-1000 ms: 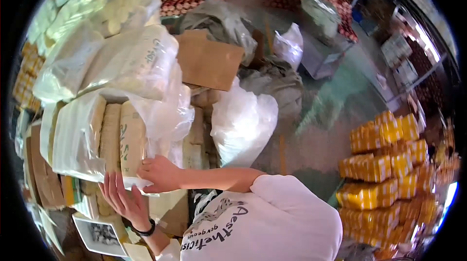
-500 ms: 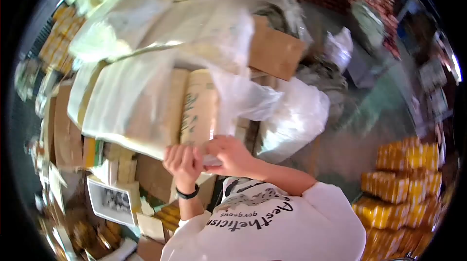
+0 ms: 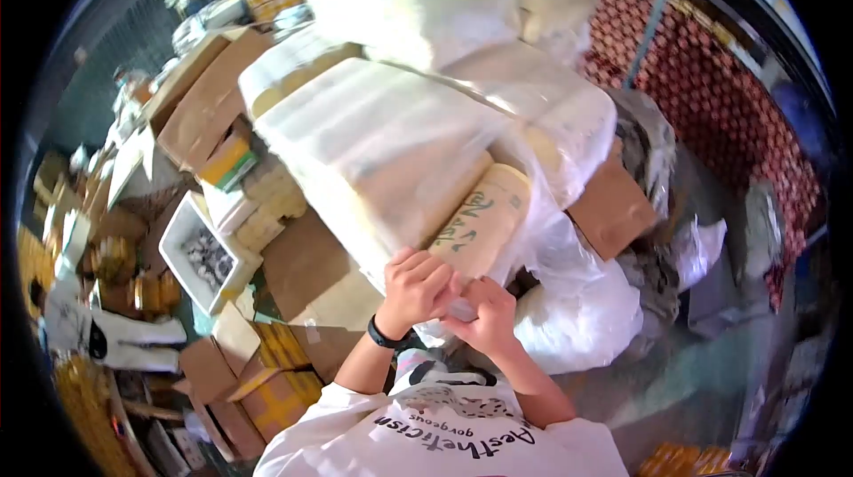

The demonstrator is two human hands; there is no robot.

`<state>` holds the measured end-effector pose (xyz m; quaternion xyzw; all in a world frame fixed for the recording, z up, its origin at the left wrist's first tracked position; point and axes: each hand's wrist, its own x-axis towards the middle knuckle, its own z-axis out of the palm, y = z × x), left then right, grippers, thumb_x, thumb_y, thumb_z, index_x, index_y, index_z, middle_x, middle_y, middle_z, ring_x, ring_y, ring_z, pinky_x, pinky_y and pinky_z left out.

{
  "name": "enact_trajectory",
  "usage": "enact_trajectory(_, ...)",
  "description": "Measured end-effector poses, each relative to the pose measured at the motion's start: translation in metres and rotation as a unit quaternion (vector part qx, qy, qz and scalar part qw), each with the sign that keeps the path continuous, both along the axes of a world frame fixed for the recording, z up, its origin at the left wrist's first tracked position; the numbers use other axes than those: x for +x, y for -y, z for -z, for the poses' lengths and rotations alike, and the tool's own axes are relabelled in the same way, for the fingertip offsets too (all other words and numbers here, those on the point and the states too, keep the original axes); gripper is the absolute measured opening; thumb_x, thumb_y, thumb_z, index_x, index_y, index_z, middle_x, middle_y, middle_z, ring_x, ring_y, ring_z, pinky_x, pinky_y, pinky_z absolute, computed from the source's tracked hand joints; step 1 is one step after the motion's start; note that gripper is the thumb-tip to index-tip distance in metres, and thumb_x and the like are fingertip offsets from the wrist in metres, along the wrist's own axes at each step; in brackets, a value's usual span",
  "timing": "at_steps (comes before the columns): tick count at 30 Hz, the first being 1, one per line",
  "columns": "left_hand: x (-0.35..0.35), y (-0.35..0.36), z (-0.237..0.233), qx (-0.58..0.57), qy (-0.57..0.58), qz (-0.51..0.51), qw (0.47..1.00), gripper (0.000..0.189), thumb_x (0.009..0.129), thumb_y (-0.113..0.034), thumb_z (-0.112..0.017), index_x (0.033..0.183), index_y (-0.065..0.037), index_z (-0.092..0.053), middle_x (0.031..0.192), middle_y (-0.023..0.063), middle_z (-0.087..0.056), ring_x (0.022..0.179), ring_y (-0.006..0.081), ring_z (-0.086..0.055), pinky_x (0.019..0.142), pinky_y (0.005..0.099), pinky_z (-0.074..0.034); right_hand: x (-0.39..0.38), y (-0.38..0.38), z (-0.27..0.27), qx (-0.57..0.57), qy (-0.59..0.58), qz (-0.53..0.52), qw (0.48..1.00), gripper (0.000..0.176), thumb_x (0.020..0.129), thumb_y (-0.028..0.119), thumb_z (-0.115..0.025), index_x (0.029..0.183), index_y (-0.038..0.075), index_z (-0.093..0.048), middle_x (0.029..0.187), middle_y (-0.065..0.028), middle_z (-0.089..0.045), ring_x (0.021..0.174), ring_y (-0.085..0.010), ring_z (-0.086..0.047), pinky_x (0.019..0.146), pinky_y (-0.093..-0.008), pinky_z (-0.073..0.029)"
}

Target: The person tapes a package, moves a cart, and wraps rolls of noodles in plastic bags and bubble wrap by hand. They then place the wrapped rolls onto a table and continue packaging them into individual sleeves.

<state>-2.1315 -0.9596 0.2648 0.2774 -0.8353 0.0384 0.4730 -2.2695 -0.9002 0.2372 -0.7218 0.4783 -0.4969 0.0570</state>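
Note:
A large bundle of cream-coloured rolls or blocks, wrapped in clear plastic wrap, lies in front of me. At its near right end, a peach-coloured roll with green handwriting shows through an opening in the plastic. My left hand, with a black band on the wrist, is closed on the plastic at the roll's near end. Close beside it, my right hand pinches the same plastic, thumb toward the left hand. The fingertips and the gathered film between the hands are partly hidden.
Left of the bundle are a white foam box with dark contents and open cardboard boxes. A person in white trousers is at far left. On the right are a filled white plastic bag, a cardboard piece and a red patterned stack.
The view has turned, so the bundle appears tilted and farther right. Both hands remain at the near end of the open roll, still closed on the plastic.

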Motion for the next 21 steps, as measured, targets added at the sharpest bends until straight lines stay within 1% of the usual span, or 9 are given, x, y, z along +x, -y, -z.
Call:
enact_trajectory(5,-0.002,-0.003,-0.002,-0.002,-0.017,-0.011,1.0,0.02,0.069,-0.01,-0.062,0.055,-0.008,-0.047,0.053,0.0026,-0.046,0.048,0.0203,-0.046,0.05,0.0316,-0.036,-0.002,-0.001,0.007,-0.006,-0.01,0.014,1.0,0.029,0.059,0.024,-0.076,0.08,0.01,-0.062,0.066,-0.0035,-0.057,0.06,-0.0234,-0.057,0.051,-0.0338,-0.046)
enact_trajectory(8,-0.001,-0.007,-0.007,0.003,-0.025,-0.015,1.0,0.021,0.069,-0.01,-0.062,0.055,-0.008,-0.046,0.053,0.0029,-0.045,0.047,0.0208,-0.045,0.049,0.0319,-0.035,0.0,-0.002,0.012,-0.011,-0.014,0.022,1.0,0.029,0.059,0.024,-0.076,0.08,0.01,-0.061,0.066,-0.0037,-0.056,0.06,-0.023,-0.057,0.051,-0.0348,-0.046)
enact_trajectory(9,-0.001,-0.009,-0.009,0.005,-0.034,-0.015,0.999,0.022,0.069,-0.011,-0.062,0.056,-0.008,-0.045,0.052,0.0033,-0.043,0.048,0.0214,-0.045,0.049,0.0323,-0.035,0.0,-0.003,0.012,0.001,-0.005,0.016,1.0,0.029,0.059,0.023,-0.077,0.078,0.009,-0.061,0.066,-0.0049,-0.056,0.06,-0.0244,-0.057,0.052,-0.0357,-0.047)
enact_trajectory(12,0.001,-0.011,-0.007,0.007,-0.031,-0.015,0.999,0.023,0.07,-0.012,-0.062,0.056,-0.008,-0.044,0.053,0.0033,-0.042,0.049,0.0221,-0.046,0.049,0.0334,-0.036,0.002,-0.008,0.007,0.047,0.012,0.018,0.999,0.033,0.059,0.017,-0.076,0.084,0.003,-0.061,0.074,-0.0127,-0.06,0.065,-0.0297,-0.058,0.06,-0.0355,-0.047)
enact_trajectory(13,0.002,-0.012,-0.007,0.01,-0.038,-0.017,0.999,0.023,0.071,-0.013,-0.061,0.056,-0.008,-0.044,0.053,0.0038,-0.042,0.05,0.0232,-0.047,0.05,0.0346,-0.038,0.003,-0.007,0.008,0.039,0.024,0.01,0.999,0.034,0.061,0.018,-0.076,0.087,0.001,-0.062,0.076,-0.0144,-0.061,0.065,-0.0309,-0.058,0.06,-0.0356,-0.047)
enact_trajectory(16,0.006,-0.014,-0.001,0.003,-0.042,-0.017,0.999,0.023,0.072,-0.014,-0.061,0.057,-0.008,-0.045,0.054,0.0047,-0.044,0.05,0.0241,-0.048,0.052,0.0354,-0.039,0.004,-0.005,0.014,0.025,0.027,0.014,0.999,0.035,0.063,0.019,-0.077,0.088,-0.001,-0.063,0.072,-0.0138,-0.06,0.061,-0.0216,-0.057,0.058,-0.0323,-0.046)
enact_trajectory(18,0.012,-0.016,0.003,-0.001,-0.024,-0.038,0.999,0.023,0.074,-0.015,-0.06,0.057,-0.008,-0.046,0.054,0.0052,-0.045,0.051,0.0244,-0.048,0.053,0.0355,-0.04,0.009,-0.012,0.001,0.121,0.042,0.016,0.992,0.031,0.065,0.019,-0.076,0.085,-0.001,-0.063,0.07,-0.0136,-0.061,0.056,-0.0245,-0.055,0.054,-0.0325,-0.045)
enact_trajectory(21,0.021,-0.028,0.002,0.001,-0.061,0.009,0.998,0.03,0.076,-0.014,-0.061,0.053,-0.007,-0.044,0.05,0.0054,-0.043,0.048,0.0242,-0.046,0.053,0.0347,-0.039,0.02,-0.017,0.003,0.12,0.087,-0.012,0.989,0.027,0.069,0.015,-0.073,0.088,-0.001,-0.064,0.066,-0.0152,-0.06,0.052,-0.0219,-0.053,0.054,-0.0318,-0.043)
